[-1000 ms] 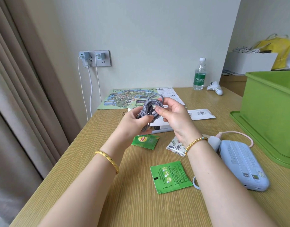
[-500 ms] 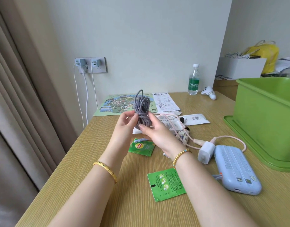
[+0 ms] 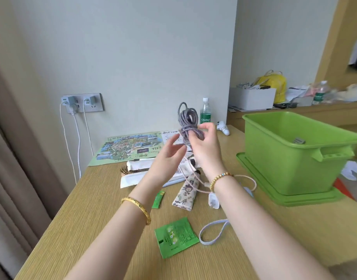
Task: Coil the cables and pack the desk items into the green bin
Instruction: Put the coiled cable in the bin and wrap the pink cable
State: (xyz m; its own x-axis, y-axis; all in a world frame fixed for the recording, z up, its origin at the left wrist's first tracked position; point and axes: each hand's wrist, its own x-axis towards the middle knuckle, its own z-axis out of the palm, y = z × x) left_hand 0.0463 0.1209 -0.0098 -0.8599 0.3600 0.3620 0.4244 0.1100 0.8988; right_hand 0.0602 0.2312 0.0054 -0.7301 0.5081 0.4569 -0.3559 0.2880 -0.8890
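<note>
Grey braided cable coil (image 3: 188, 126) pinched in right hand (image 3: 205, 147), left hand (image 3: 167, 158) loose-fingered beside it, green bin (image 3: 294, 158) on table (image 3: 92, 219).

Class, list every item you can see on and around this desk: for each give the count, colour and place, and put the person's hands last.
coiled cable: 1, grey braided, held up above the desk
green bin: 1, desk right, standing on its lid
map: 1, green-blue, desk back
water bottle: 1, clear, green label, by the wall
green sachets: 2, desk front and under the left wrist
patterned pouch: 1, white, desk centre
pink cable: 1, with white plug, beside the pouch
white strap: 1, desk front
wall chargers: 2, grey, in the socket
left hand: open, just beside the coil
right hand: grips the coil
</note>
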